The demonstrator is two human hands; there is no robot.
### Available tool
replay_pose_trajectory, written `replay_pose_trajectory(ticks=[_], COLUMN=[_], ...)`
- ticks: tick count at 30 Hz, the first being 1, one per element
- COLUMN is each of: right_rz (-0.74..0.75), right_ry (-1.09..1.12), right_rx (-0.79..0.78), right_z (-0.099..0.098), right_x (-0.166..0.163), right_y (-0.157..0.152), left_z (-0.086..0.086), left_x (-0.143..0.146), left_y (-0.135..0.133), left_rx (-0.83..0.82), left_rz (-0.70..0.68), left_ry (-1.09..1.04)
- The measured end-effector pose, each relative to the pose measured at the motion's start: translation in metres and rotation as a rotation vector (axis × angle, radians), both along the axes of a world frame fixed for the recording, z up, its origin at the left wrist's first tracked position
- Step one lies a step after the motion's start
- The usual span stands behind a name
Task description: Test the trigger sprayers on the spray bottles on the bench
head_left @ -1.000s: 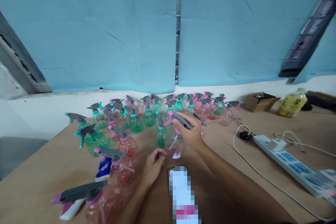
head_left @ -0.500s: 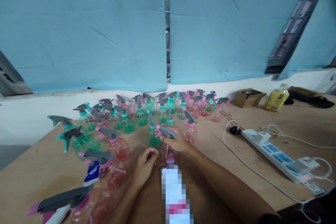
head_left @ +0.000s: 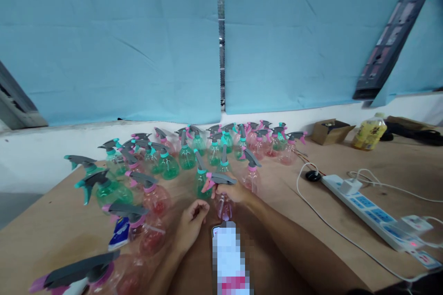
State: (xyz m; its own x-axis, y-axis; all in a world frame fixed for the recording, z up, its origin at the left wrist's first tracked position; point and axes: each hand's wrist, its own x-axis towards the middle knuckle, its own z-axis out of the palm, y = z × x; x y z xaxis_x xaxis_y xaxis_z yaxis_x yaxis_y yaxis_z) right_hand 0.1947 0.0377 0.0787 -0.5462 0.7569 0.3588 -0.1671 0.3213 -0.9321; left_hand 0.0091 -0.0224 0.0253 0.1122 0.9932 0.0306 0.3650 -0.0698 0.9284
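My right hand [head_left: 231, 189] is wrapped round the neck of a clear pink spray bottle [head_left: 224, 209]. Its grey head and pink trigger point left, and the bottle is close to upright. To its left rests my left hand [head_left: 194, 216], fingers curled in and thumb against them, with nothing visible in it. Just beyond the held bottle stand a green spray bottle [head_left: 201, 179] on the left and a pink spray bottle [head_left: 251, 173] on the right. A phone [head_left: 228, 253] with a blurred-out screen lies below the held bottle.
Several green and pink spray bottles [head_left: 187, 154] line the back and left of the wooden table [head_left: 277, 203]. A blue and white packet [head_left: 120, 234] lies among those on the left. Rightward are a power strip [head_left: 363, 212] with white cables, a cardboard box [head_left: 332, 131] and a yellow-labelled drink bottle [head_left: 369, 132].
The spray bottle in my right hand has turned slightly, its head now more level and its base clearer to see. My left hand has barely moved. The camera view has shifted a little.
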Motion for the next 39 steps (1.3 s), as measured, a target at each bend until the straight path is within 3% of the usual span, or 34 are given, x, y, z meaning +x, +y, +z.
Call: replay_pose_trajectory(ticks=[10,22,39], right_rz=[0.035,0.023,0.037], right_ry=[0.032,0.025,-0.043], right_rx=[0.008,-0.009,-0.02], right_z=[-0.002,-0.003,-0.017], right_x=[0.0,-0.004,-0.002], right_y=[0.002,0.004,0.01], left_z=[-0.003,-0.021,-0.026], left_x=[0.0,-0.007,-0.009], left_y=[-0.001,0.003,0.006], left_rx=[0.007,0.03,0.048], left_rz=[-0.012,-0.012,-0.037], left_ry=[-0.002,0.088,0.117])
